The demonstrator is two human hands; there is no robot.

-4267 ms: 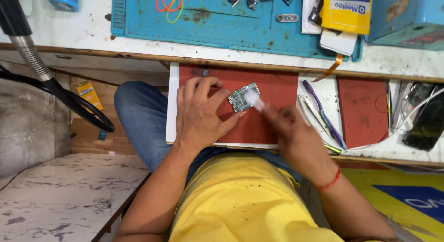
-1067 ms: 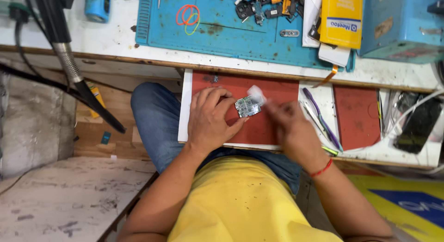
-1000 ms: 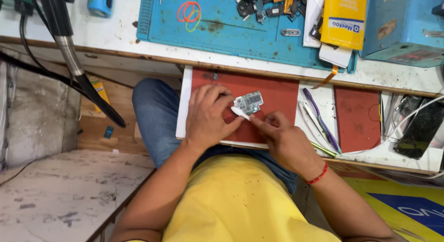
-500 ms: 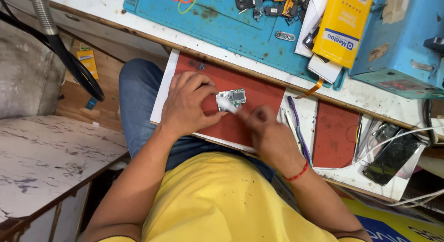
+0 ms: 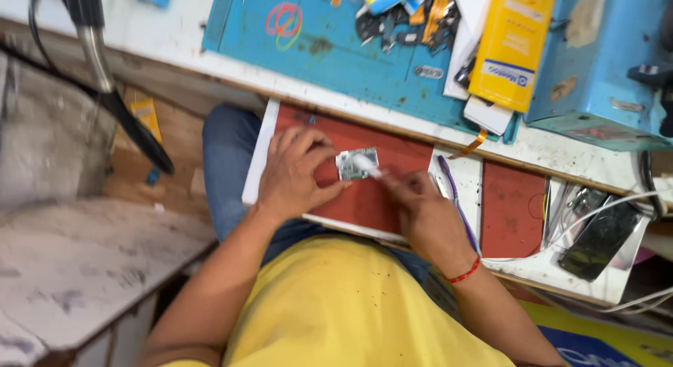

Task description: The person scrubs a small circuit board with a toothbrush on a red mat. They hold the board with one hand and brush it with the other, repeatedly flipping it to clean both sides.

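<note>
On red mat (image 5: 392, 199), left hand (image 5: 294, 174) still pinning board (image 5: 354, 164), right hand (image 5: 424, 209) wiping.

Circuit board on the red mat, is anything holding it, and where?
The left hand pins the circuit board by its left edge. The right hand pinches a white wipe against it.

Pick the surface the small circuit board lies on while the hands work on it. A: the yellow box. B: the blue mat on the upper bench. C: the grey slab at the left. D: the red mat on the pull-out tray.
D: the small circuit board lies on the red mat, with the left hand steadying its edge and the right hand bringing a white wipe onto it.
</note>
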